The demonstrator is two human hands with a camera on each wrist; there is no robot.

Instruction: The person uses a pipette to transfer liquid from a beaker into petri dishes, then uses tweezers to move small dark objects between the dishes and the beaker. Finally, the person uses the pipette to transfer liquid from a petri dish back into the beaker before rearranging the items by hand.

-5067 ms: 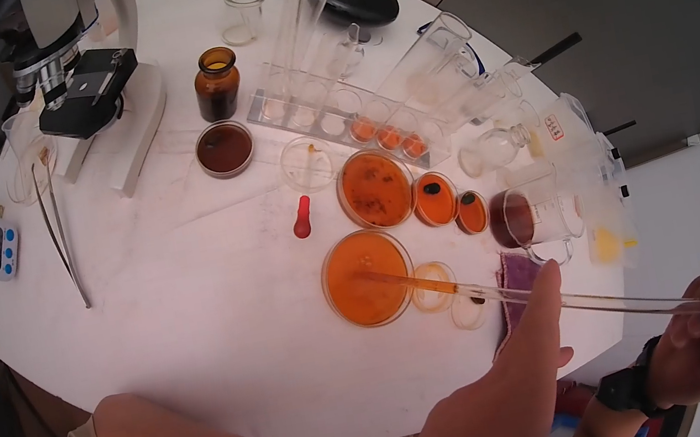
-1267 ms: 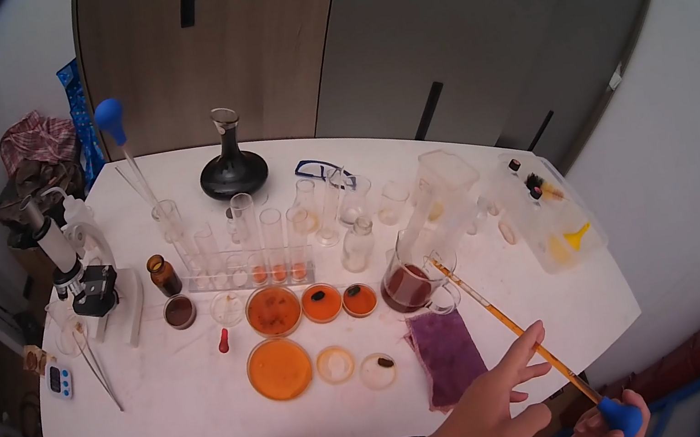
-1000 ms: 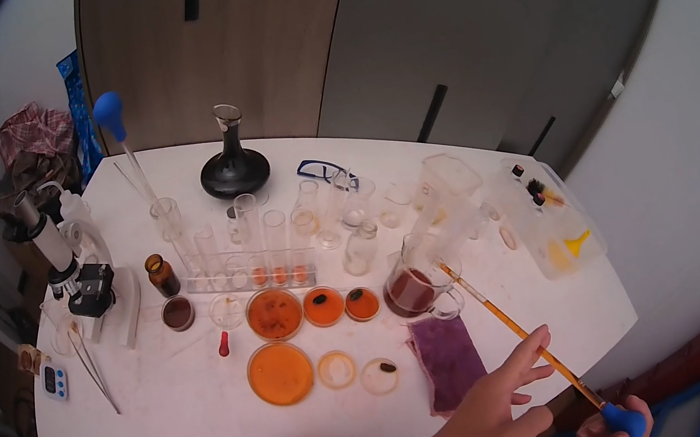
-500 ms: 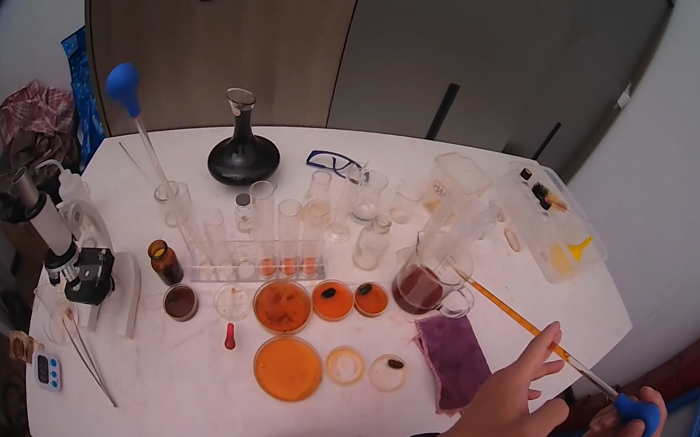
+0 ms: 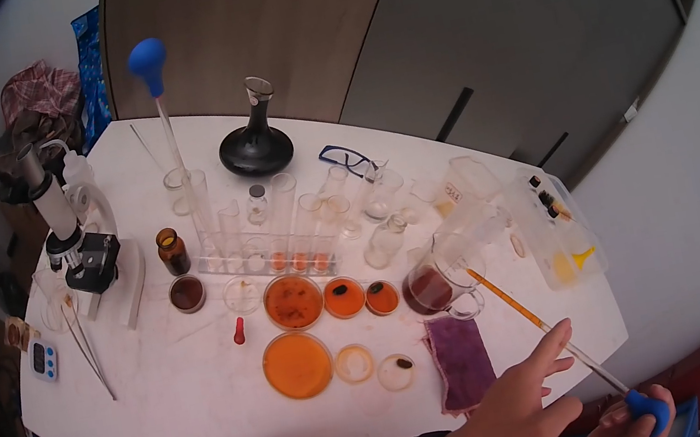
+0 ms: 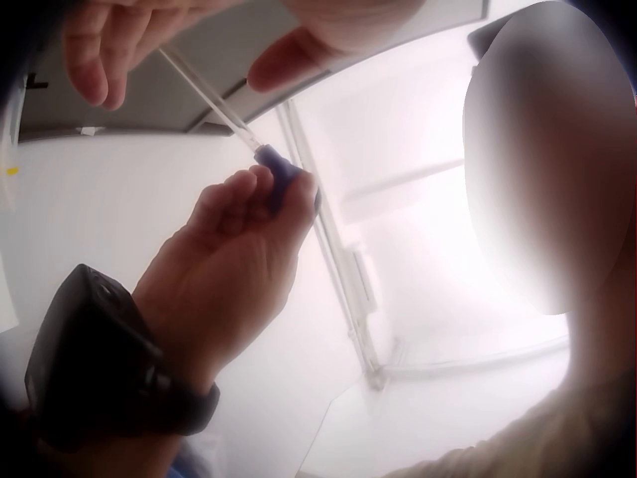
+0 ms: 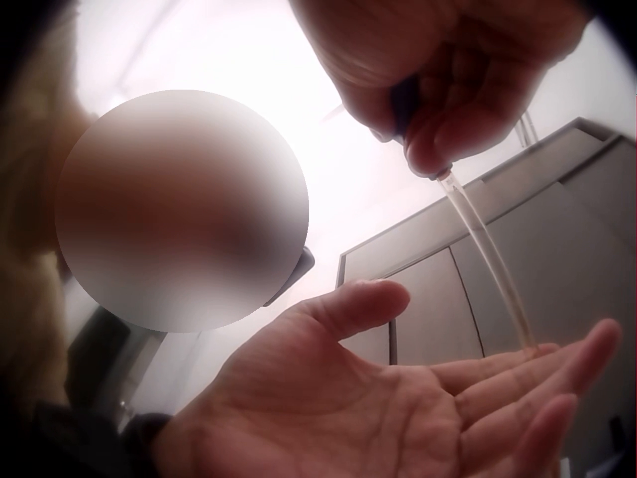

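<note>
My right hand (image 5: 631,431) grips the blue rubber bulb (image 5: 649,414) of a long glass pipette (image 5: 507,299). Orange liquid fills the tube's lower part; above it the glass is see-through. The pipette slants down to the left, its tip at the mouth of a handled glass beaker (image 5: 425,291) with dark red liquid. My left hand (image 5: 519,398) is spread under the tube, its straight fingers along the glass. In the right wrist view, the left palm (image 7: 348,408) faces up and the tube (image 7: 488,239) runs behind its fingers.
A purple cloth (image 5: 464,366) lies by the beaker. Petri dishes, including a large orange one (image 5: 298,366), stand left of it. Behind are a test tube rack (image 5: 219,266), a dark flask (image 5: 255,149) and glassware. A microscope (image 5: 114,276) is left, a plastic box (image 5: 587,225) right.
The pipette tip has gone from the large orange dish to the beaker. Over the last second the orange liquid in the tube has sunk toward the tip. The head view has shifted slightly.
</note>
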